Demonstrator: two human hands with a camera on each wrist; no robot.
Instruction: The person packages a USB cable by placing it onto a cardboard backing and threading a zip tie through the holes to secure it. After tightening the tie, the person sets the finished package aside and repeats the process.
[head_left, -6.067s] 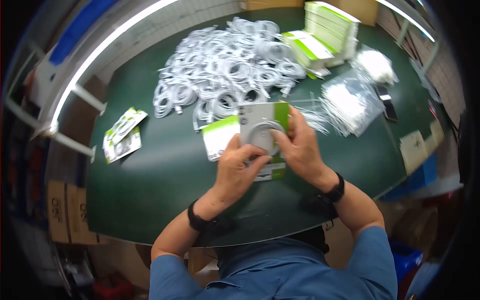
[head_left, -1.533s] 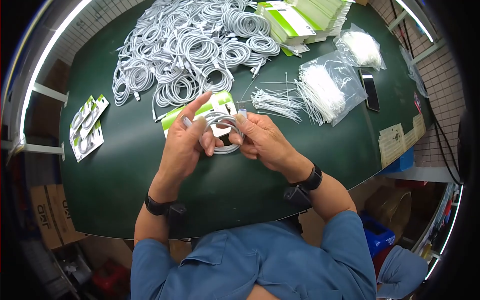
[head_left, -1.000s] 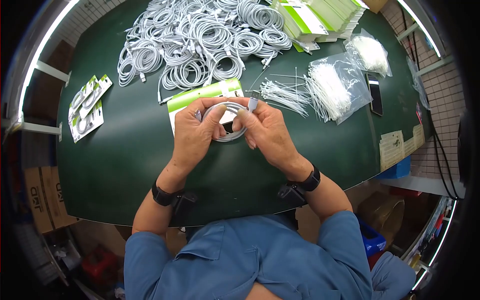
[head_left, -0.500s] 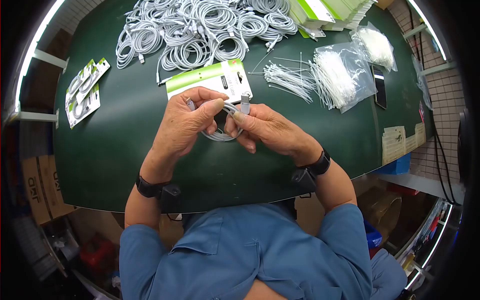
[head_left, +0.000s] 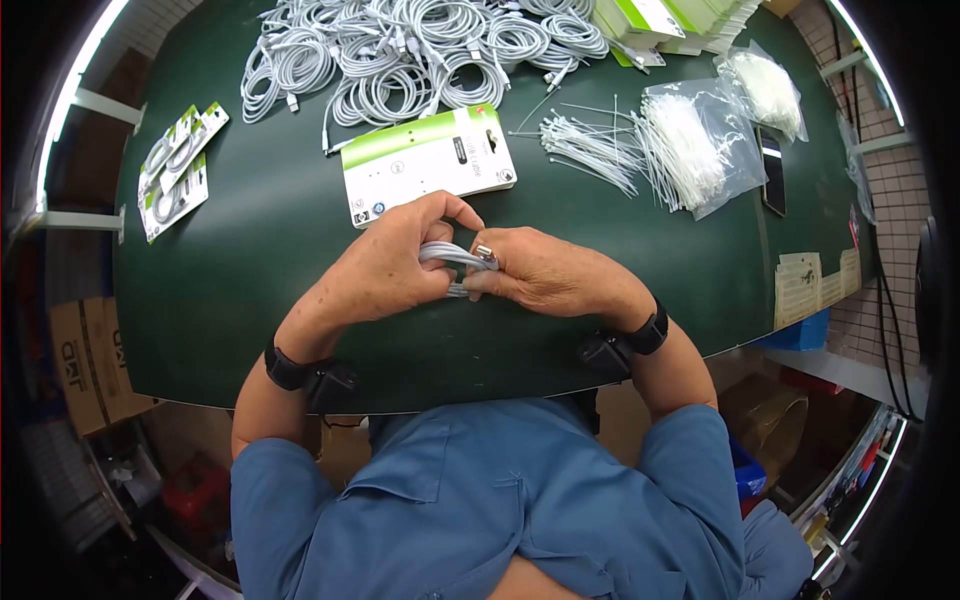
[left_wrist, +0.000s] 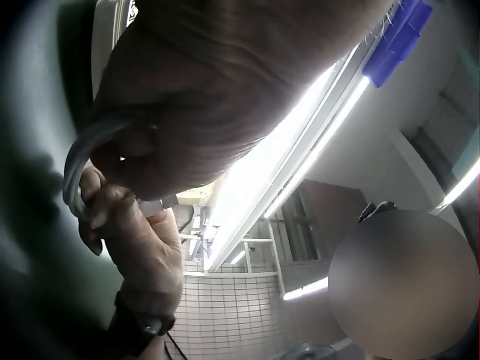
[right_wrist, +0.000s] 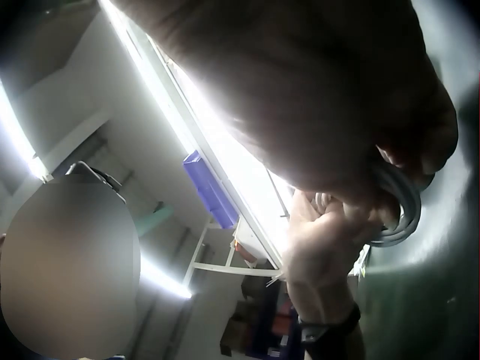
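Between my two hands is a coiled grey-white USB cable [head_left: 450, 256], seen nearly edge-on in the head view. My left hand [head_left: 380, 262] grips the left side of the coil with curled fingers, its index finger arched over toward the other hand. On the right side, my right hand [head_left: 560, 272] pinches the coil beside a metal-tipped connector [head_left: 487, 254]. Both wrist views show the cable loop [right_wrist: 405, 206] curving out from the fingers, with much of the coil hidden by the hands. Just beyond them lies a green-and-white packaging card [head_left: 425, 168], flat on the table.
A large heap of coiled cables [head_left: 400, 60] covers the back of the green table [head_left: 250, 220]. Packed cable cards [head_left: 178, 170] lie at left. White cable ties [head_left: 595, 145], bagged ties [head_left: 690, 150], a phone [head_left: 773, 175] and stacked cards [head_left: 690, 20] are at right.
About six seconds ago my hands held a packaging card with a coil; now they hold a loose coil. Over the last half second the hands have turned, tipping the coil edge-on and lowering it slightly.
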